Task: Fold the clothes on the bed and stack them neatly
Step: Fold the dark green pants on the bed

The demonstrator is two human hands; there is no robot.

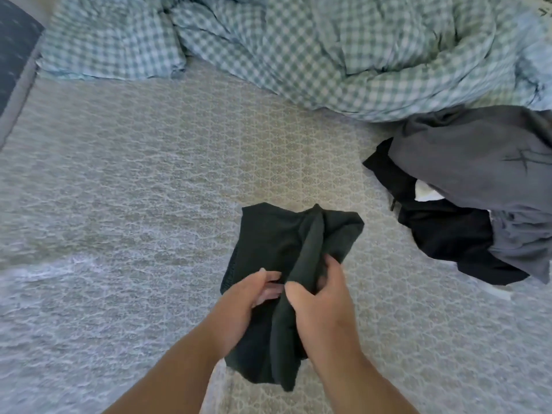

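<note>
Both hands meet over a dark green garment (277,252) lying on the bed (134,189) directly under and just beyond them. The right hand (316,297) pinches a raised ridge of the cloth between thumb and curled fingers; the left hand (254,297) curls its fingers into the cloth just beside it, gripping the neighbouring layer.

The step in hand looks like straightening or opening the piece before a fold. To do it well, the two hands would best draw apart along one edge so the ridge flattens, then lay the cloth down square on the bed — bunched fabric folded as it is would give a lumpy, uneven packet. Smoothing outward from the middle should clear the creases.

The garment is soft and matt, a fine knit by the look of it, with a stitched hem showing along the edge ahead of the left hand. It drapes limply and holds no shape of its own.

Beyond the right hand and out to that side sits an unfolded heap of clothes (478,186) — grey over black, with a scrap of white between. Well ahead of both hands lies a rumpled checked duvet (328,55) in pale blue-green. The bed cover has a tight woven, patterned texture.
</note>
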